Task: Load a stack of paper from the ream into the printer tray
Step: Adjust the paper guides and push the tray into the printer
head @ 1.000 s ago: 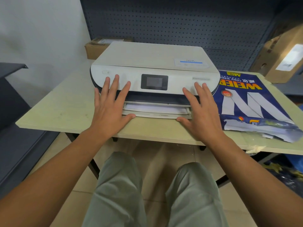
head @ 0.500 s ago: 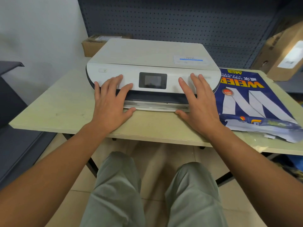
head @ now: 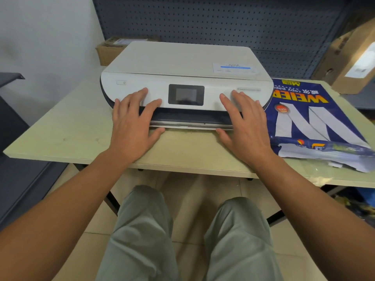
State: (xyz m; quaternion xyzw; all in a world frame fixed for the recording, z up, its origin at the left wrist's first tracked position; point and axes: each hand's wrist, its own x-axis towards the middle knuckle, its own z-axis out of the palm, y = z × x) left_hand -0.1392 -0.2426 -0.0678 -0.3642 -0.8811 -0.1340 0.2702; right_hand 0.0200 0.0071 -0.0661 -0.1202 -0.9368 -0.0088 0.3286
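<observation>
A white printer (head: 182, 63) with a small dark screen sits on the pale table (head: 67, 130). Its paper tray (head: 190, 126) shows only as a thin front lip under the dark slot, nearly flush with the printer's front. My left hand (head: 133, 126) lies flat with spread fingers against the tray's left end and the printer front. My right hand (head: 246, 124) lies flat the same way at the tray's right end. Neither hand holds anything. The opened blue paper ream (head: 316, 122) lies to the right of the printer, white sheets showing at its torn near end.
A cardboard box (head: 351, 57) stands at the back right, and a smaller box (head: 110, 48) behind the printer at the left. A dark pegboard wall runs behind the table. A dark shelf unit (head: 12, 110) is at the left. My knees are under the table's front edge.
The tray with its paper slid back into the printer under both flat hands. It stuck out clearly a second ago and now only its lip shows.
</observation>
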